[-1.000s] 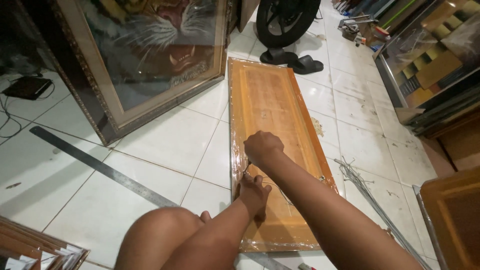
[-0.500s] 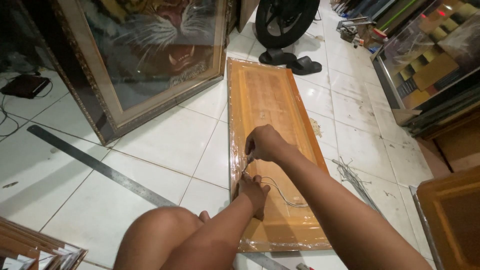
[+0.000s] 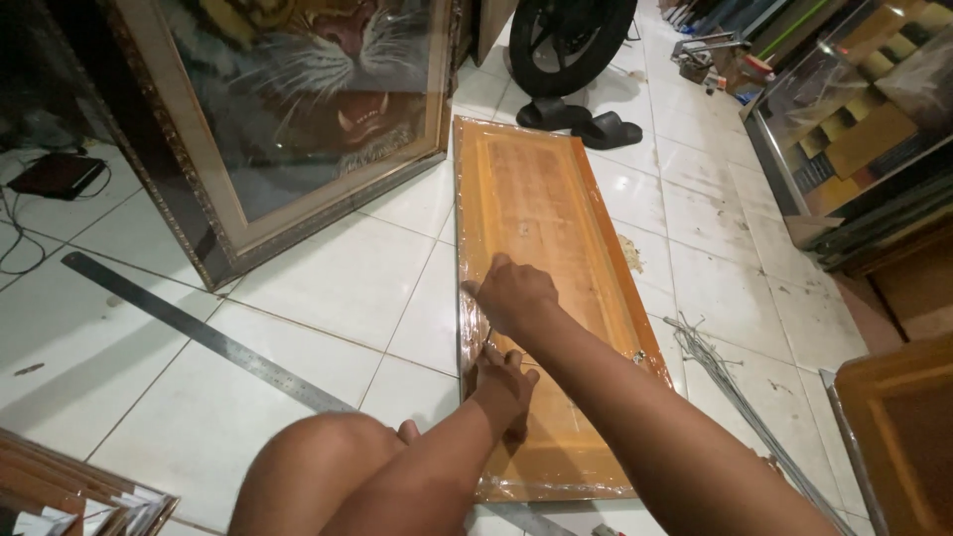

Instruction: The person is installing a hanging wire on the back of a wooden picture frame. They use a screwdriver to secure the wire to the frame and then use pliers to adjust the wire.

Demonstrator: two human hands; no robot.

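White tile floor (image 3: 328,298), frame-shop clutter.

We count two hands (image 3: 511,293) on one wooden panel (image 3: 541,213). Beyond our fingers lie two sandals (image 3: 581,121). One ruler (image 3: 199,333) lies beside them.

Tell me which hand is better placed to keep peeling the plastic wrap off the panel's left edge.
Probably the right hand: its fingers pinch the bunched plastic wrap at the left edge of the wooden panel. The left hand lies lower on the panel, seemingly pressing it down.
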